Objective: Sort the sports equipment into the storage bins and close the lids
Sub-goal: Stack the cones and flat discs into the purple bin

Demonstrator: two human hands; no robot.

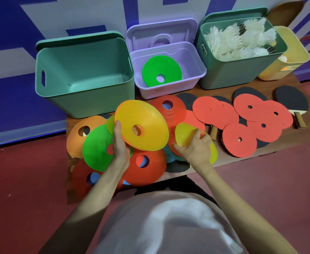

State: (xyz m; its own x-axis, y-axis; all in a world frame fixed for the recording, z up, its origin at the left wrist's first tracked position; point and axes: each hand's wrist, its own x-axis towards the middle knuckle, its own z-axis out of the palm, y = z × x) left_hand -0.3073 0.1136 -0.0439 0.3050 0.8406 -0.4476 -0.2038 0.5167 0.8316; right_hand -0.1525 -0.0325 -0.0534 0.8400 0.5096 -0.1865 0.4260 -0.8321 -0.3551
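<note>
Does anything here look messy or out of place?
Mostly unsorted clutter: the disc cones lie in a loose, overlapping heap, some overhanging the near edge of the board. Only a green cone sits in the lilac bin. Nothing looks broken.

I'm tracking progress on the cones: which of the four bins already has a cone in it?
The lilac bin, second from left: a green cone lies inside. The others hold none.

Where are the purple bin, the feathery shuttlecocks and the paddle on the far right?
purple bin (170,92): head view, front wall.
shuttlecocks (229,41): head view, white feathers.
paddle (291,97): head view, black face.
</note>
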